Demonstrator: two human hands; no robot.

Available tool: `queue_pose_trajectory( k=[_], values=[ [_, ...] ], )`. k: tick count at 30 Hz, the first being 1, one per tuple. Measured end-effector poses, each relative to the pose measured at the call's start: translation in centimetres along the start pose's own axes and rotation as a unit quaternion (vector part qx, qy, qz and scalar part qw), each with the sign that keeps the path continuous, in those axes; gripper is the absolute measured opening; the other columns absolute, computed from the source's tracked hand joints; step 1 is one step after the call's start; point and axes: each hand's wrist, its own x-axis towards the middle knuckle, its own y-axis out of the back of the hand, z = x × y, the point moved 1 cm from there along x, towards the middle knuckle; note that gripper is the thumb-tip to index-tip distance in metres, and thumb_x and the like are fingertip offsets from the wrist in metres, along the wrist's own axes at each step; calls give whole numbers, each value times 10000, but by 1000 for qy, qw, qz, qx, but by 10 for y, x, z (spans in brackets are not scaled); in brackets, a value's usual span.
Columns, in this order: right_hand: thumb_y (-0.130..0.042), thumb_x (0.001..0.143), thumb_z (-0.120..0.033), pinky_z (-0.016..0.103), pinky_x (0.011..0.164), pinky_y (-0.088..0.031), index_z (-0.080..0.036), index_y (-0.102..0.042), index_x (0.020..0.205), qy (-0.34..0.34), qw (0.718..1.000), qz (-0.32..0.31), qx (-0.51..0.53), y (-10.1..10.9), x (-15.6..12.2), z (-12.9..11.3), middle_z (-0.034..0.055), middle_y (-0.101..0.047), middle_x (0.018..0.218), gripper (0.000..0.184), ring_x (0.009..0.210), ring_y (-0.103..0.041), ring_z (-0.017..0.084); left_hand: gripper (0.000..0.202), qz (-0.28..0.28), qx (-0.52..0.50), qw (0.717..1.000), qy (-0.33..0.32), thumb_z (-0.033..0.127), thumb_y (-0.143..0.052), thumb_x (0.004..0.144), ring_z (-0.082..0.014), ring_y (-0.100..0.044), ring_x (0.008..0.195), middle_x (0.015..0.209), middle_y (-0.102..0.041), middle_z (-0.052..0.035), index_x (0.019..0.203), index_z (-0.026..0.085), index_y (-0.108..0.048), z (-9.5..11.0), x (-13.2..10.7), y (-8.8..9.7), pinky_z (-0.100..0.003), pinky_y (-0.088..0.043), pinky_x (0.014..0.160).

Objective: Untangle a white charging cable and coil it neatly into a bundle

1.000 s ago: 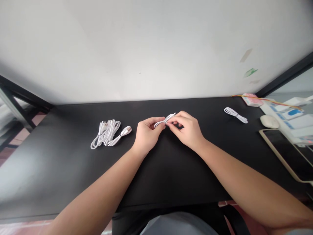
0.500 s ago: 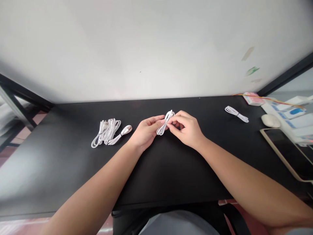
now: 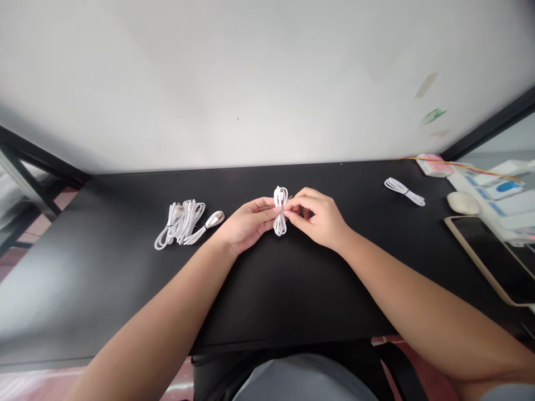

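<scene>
A coiled white USB cable (image 3: 280, 224) is held upright above the black table, pinched at its middle between both hands. My left hand (image 3: 249, 224) is closed on its left side, thumb across the front of the coil. From the right, the fingertips of my right hand (image 3: 316, 216) are pressed together at the cable's waist; whether a tie is between them is too small to make out. To the left lies a pile of bundled white cables (image 3: 184, 223) with dark ties. Another coiled white cable (image 3: 404, 191), tied in black, rests on the right side.
The black table (image 3: 267, 295) backs onto a pale wall (image 3: 251, 83). At the right are a phone (image 3: 491, 259), a white mouse (image 3: 463, 203), a pink-and-white box (image 3: 434, 165) and white-and-blue boxes (image 3: 505, 192). A thin red-yellow wire (image 3: 472, 167) crosses the pink-and-white box.
The held cable has turned from slanted to nearly upright and shifted slightly left. Both hands still grip it at the middle.
</scene>
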Motion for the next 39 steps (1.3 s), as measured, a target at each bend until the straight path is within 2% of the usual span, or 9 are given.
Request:
queue_pose_trajectory(
  k=[8, 13, 19, 27, 32, 39],
  values=[
    [-635, 938, -223, 267, 628, -475, -210, -674, 937, -6, 999, -41, 11, 2, 1, -1, 16, -597, 883, 41, 708, -565, 119, 230, 0, 12, 1000, 8, 223, -835, 765, -122, -694, 763, 858, -715, -39, 935, 131, -710, 0, 0, 1, -259, -579, 755],
    [-559, 973, -201, 285, 668, -444, -204, -593, 941, -8, 997, -77, -22, 2, 2, -4, 21, -548, 914, 46, 741, -536, 132, 294, 20, 49, 999, 11, 292, -842, 760, -128, -682, 686, 806, -707, -37, 932, 129, -668, 3, -3, -3, -274, -592, 668],
    [-502, 994, -202, 296, 710, -442, -212, -540, 941, -30, 995, -98, -23, -1, 1, -5, 24, -523, 944, 67, 769, -529, 139, 285, 47, 54, 997, -2, 288, -840, 750, -142, -698, 674, 771, -705, -38, 883, 132, -641, 5, -3, -8, -274, -601, 644],
    [-481, 1000, -214, 296, 692, -440, -216, -513, 921, -40, 996, -81, 3, -2, 1, -5, 22, -501, 939, 86, 747, -512, 135, 272, 38, 78, 996, -13, 303, -808, 789, -143, -710, 673, 764, -714, -44, 921, 125, -650, 6, -4, -10, -271, -614, 661],
    [-490, 994, -204, 304, 712, -451, -214, -509, 926, -35, 997, -69, -7, -3, 0, -3, 30, -507, 957, 72, 782, -529, 143, 274, 47, 83, 995, -31, 253, -799, 789, -153, -713, 690, 803, -727, -65, 976, 103, -666, 9, -4, -8, -289, -623, 670],
    [-575, 963, -228, 294, 695, -479, -216, -587, 951, -19, 999, -44, 9, -2, 0, 1, 25, -547, 936, 20, 762, -550, 137, 310, 60, 80, 994, -41, 233, -812, 777, -155, -718, 703, 829, -743, -80, 1013, 87, -674, 9, -3, -7, -286, -626, 686]
  ],
)
